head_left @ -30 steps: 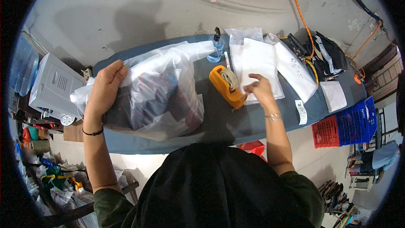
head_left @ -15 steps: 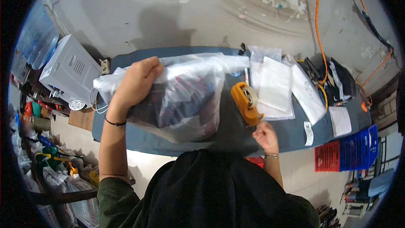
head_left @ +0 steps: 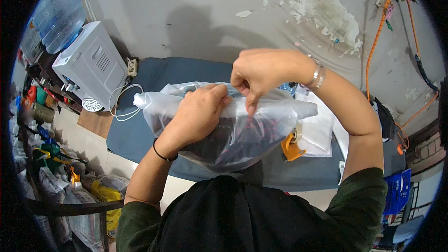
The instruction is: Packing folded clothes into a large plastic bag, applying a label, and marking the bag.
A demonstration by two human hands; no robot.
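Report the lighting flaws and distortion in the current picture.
Head view: a soft-edged, dark shadow falls on the peeling, grey wall; head view: whitish sheen on the translucent, crinkled plastic bag partly veils its contents; head view: fisheye distortion bows the long, dark blue-grey table's near edge, with black corners.

One translucent, whitish plastic bag [head_left: 228, 134], bulging and filled; its contents [head_left: 233, 149], seen hazily through the film, are dark with pinkish-red patterning, their kind unclear. The top is gathered and folded into a long, cloudy white band [head_left: 276, 109] that runs crosswise, its ends jutting past the body to left and right. The bag sits crosswise at the near side of a grey-blue table [head_left: 140, 135], rounded lower side toward the wearer, film creased and glossy.
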